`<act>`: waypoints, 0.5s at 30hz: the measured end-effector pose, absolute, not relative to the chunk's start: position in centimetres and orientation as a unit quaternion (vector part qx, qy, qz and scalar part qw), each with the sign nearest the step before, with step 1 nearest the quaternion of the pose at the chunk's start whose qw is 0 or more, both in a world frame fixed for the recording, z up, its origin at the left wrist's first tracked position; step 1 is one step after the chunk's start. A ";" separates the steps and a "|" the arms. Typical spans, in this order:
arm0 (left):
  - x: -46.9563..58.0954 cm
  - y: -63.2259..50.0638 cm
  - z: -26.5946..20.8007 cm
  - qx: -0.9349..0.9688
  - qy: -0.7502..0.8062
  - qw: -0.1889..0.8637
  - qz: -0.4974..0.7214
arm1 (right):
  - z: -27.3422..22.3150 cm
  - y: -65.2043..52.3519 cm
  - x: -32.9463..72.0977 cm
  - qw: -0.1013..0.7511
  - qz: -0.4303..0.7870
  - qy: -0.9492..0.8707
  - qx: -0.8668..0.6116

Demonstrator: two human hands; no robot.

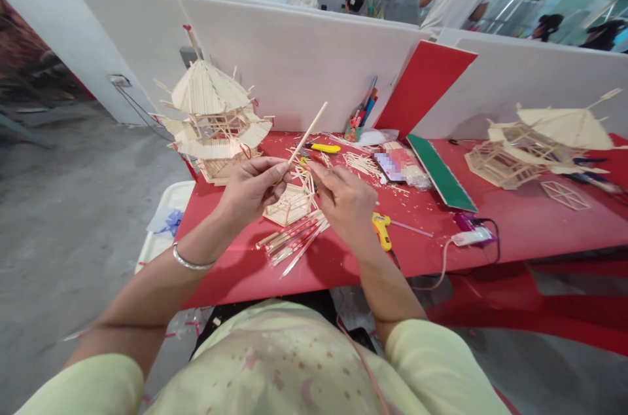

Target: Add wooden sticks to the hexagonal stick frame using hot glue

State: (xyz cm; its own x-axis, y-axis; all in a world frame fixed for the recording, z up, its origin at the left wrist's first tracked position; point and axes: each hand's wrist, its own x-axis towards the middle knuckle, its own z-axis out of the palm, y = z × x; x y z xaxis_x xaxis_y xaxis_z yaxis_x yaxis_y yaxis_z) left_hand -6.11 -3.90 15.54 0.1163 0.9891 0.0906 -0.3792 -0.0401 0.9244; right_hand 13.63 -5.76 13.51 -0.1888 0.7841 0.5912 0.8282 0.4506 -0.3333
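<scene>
A pale wooden chopstick [310, 130] slants up and to the right out of my left hand [258, 189], whose thumb and fingers pinch its lower end. Close by on the right, my right hand [343, 199] has its fingers closed near that end. What it holds, if anything, I cannot make out. Below the hands lies a small wooden stick frame [289, 205], partly hidden by them. In front of it are several wrapped chopsticks [294, 238] in clear sleeves with red print. A yellow-handled cutter [324, 148] lies behind my hands.
A tiered stick pagoda [210, 120] stands at the left, another stick model [540, 140] at the right. The red table [412, 245] also bears a yellow glue gun [381, 230], a green board [439, 173], a phone [388, 165] and a pen holder [353, 129]. White partitions rise behind; people are beyond.
</scene>
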 end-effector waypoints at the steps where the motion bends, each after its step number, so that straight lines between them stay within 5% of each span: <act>1: -6.2 -3.9 15.6 0.442 0.348 0.594 0.575 | 13.4 -5.7 13.8 0.377 -0.027 -0.765 -0.522; 10: -6.4 -3.6 14.9 0.431 0.350 0.596 0.580 | 13.6 -5.6 13.7 0.388 0.014 -0.775 -0.499; 15: -6.3 -4.6 12.9 0.406 0.343 0.627 0.570 | 11.5 1.2 17.6 0.284 0.018 -0.751 -0.596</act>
